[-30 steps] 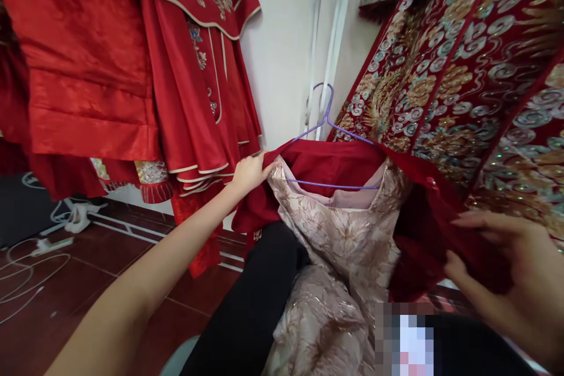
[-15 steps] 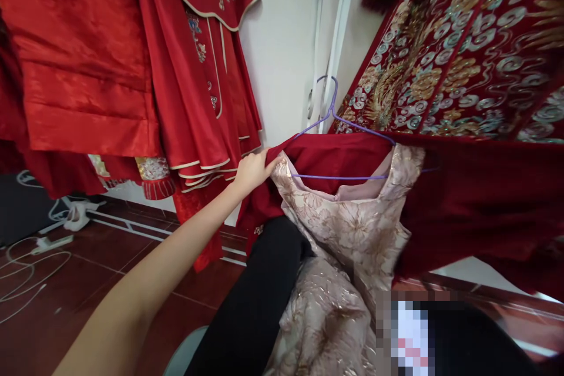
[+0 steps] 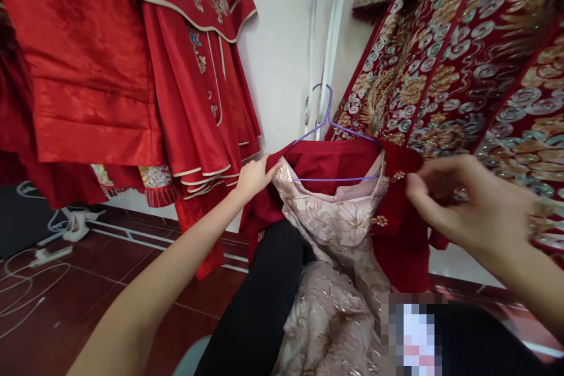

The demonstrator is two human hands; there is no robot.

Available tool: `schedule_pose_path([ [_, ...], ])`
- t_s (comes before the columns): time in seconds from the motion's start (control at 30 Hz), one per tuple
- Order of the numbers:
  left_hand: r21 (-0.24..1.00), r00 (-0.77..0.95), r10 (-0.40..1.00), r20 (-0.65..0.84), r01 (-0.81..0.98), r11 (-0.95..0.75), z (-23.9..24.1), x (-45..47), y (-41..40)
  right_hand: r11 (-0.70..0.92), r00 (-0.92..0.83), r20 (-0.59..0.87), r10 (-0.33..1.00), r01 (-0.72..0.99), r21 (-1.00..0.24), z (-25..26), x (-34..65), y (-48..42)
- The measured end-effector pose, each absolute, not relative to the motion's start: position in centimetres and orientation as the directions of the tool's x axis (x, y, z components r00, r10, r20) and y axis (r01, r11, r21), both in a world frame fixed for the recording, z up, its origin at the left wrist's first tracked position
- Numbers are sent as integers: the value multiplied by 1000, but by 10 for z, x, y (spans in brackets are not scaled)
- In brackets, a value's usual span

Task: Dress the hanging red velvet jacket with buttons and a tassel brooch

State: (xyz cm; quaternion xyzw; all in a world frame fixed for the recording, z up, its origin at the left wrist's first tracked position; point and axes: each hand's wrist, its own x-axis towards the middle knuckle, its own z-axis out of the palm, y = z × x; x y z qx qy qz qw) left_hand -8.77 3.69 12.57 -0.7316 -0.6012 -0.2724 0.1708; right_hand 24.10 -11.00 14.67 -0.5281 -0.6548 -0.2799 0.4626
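A purple wire hanger (image 3: 328,123) carries a pale pink floral dress (image 3: 339,235) and a dark red jacket (image 3: 396,229) draped over it. My left hand (image 3: 253,177) is closed on the left shoulder of the red jacket where it meets the hanger. At the right shoulder, my right hand (image 3: 467,205) pinches the jacket's edge between thumb and fingers. The dress hangs down over my lap and black trouser leg (image 3: 259,299).
Red satin garments (image 3: 132,70) hang at the left in front of a white wall (image 3: 282,41). A heavily embroidered red and gold robe (image 3: 462,70) hangs at the right. White cables (image 3: 30,282) lie on the dark red tiled floor.
My right hand went out of view while the red jacket was spread wide to the right, then came back up to pinch the jacket's right shoulder. The left hand kept its hold.
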Motion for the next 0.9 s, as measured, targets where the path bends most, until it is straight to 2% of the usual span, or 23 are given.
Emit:
schedule_pose_path([
  [0.07, 70, 130, 787, 603, 974, -215, 126, -88, 35, 223, -33, 898, 438, 972, -74, 148, 244, -75],
  [0.13, 64, 133, 788, 601, 975, -214, 126, -87, 34, 235, -59, 892, 449, 970, -54, 141, 254, -45],
  [0.23, 49, 142, 806, 574, 977, -207, 131, -88, 33, 236, 33, 818, 575, 950, -204, 133, 274, -21],
  [0.37, -27, 157, 857, 490, 986, -165, 148, -93, 34, 194, 155, 751, 642, 914, -356, 144, 295, -21],
  [0.53, -46, 89, 833, 546, 996, -77, 163, -102, 27, 258, 185, 684, 706, 832, -492, 160, 302, -36],
  [0.63, -41, 131, 841, 525, 991, -128, 161, -98, 20, 330, 197, 624, 756, 708, -625, 160, 295, -36],
  [0.7, -4, 160, 837, 523, 983, -186, 159, -89, 15, 377, 165, 601, 782, 643, -667, 159, 282, -29],
  [0.83, 154, 226, 807, 546, 920, -361, 157, -53, 3, 474, 59, 675, 735, 668, -574, 151, 233, -11],
  [0.9, 197, 307, 778, 549, 856, -477, 156, -32, -5, 534, -45, 667, 743, 641, -551, 145, 201, -9],
])
